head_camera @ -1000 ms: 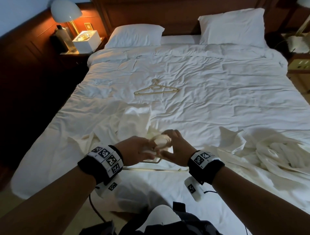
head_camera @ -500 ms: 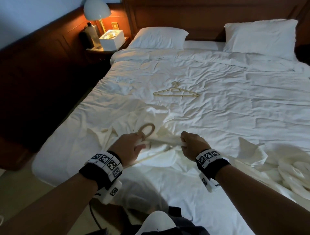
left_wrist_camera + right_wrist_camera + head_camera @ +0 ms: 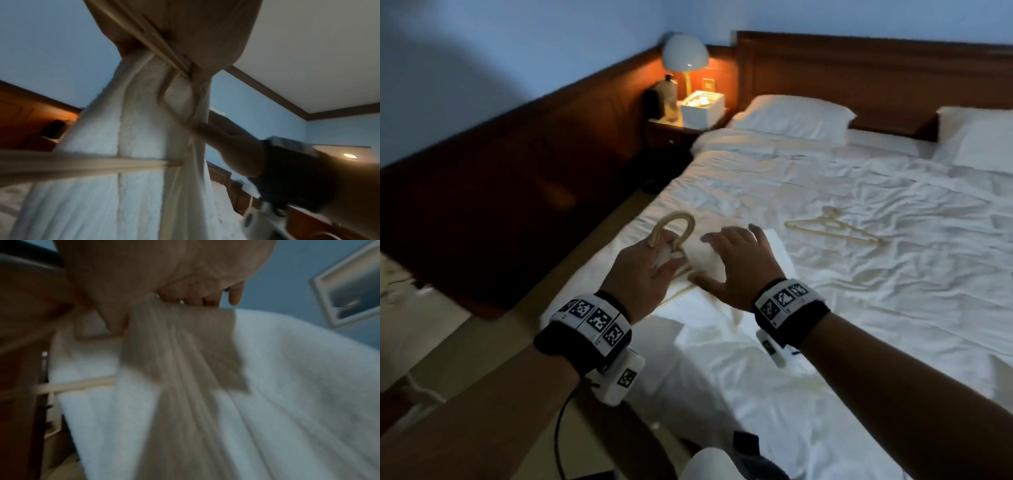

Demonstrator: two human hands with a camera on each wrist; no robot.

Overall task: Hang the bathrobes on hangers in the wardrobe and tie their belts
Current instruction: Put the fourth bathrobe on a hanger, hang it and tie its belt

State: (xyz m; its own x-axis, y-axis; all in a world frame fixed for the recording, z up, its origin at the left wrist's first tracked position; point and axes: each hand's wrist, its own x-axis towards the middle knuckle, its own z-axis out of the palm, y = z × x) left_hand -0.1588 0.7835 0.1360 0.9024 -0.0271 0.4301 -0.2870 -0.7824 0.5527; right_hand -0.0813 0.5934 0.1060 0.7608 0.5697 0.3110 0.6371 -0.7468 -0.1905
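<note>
My left hand (image 3: pixel 650 267) grips the neck of a cream hanger, and its hook (image 3: pixel 676 222) sticks up above my fist. A white bathrobe (image 3: pixel 709 318) hangs on that hanger, held above the near left part of the bed. The left wrist view shows the hanger's bar (image 3: pixel 82 164) crossing the draped bathrobe (image 3: pixel 92 146). My right hand (image 3: pixel 739 260) lies over the robe's shoulder beside the left hand. In the right wrist view its fingers (image 3: pixel 195 300) hold a gathered bunch of bathrobe cloth (image 3: pixel 174 361). A second cream hanger (image 3: pixel 832 229) lies flat on the bed (image 3: pixel 893 308).
A nightstand (image 3: pixel 674 132) at the bed's far left corner carries a lit lamp (image 3: pixel 685 54), a bottle (image 3: pixel 669 96) and a white box (image 3: pixel 702 108). Two pillows (image 3: pixel 791 116) lean against the wooden headboard (image 3: pixel 859 68). Dark wood panelling (image 3: pixel 517 164) lines the left wall beside a strip of floor.
Both hands have raised the hanger and robe off the bed. My right hand moved in next to the left, onto the robe's shoulder. The head view swung left and up.
</note>
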